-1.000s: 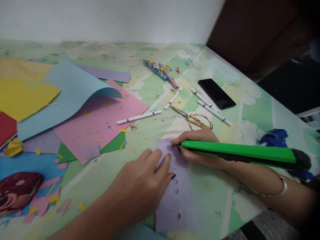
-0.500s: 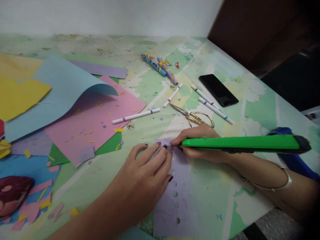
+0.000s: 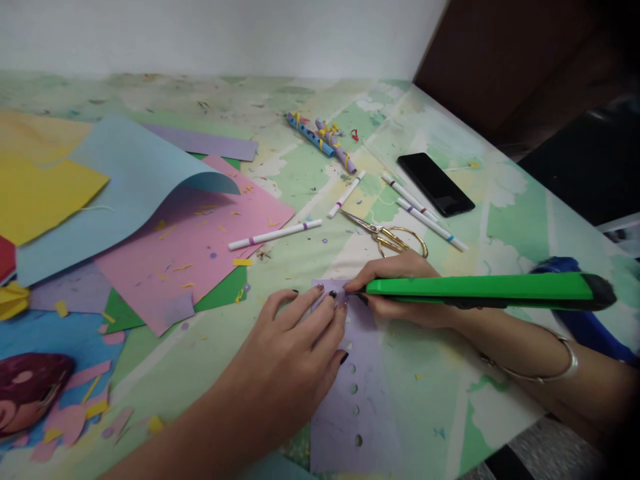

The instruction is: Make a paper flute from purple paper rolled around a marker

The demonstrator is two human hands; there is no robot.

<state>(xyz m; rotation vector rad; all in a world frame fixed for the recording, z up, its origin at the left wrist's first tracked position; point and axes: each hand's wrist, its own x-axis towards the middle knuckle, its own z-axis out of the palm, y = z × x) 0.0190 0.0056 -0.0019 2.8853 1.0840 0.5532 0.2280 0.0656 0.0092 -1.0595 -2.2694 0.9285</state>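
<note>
A purple paper strip (image 3: 373, 413) with a row of punched holes lies flat on the patterned tablecloth. My left hand (image 3: 295, 350) is spread over its upper left part, fingertips pressing the paper down. Closed around the front of a green utility knife (image 3: 480, 288), my right hand (image 3: 407, 287) holds it nearly level, its tip at the strip's upper end beside my left fingertips. The blade's contact with the paper is hidden by the fingers. Just beyond the right hand lie gold-handled scissors (image 3: 385, 233), blades pointing to the far left.
Coloured sheets, among them pink paper (image 3: 200, 233) and curling light blue paper (image 3: 110, 193), cover the left side. Several white markers (image 3: 275, 235), a black phone (image 3: 436, 184) and two decorated paper rolls (image 3: 320, 141) lie farther back. A dark red object (image 3: 33, 390) sits at lower left.
The whole view has shifted slightly, with things sitting a little lower and more to the right. Both hands and the knife keep nearly the same place on the strip.
</note>
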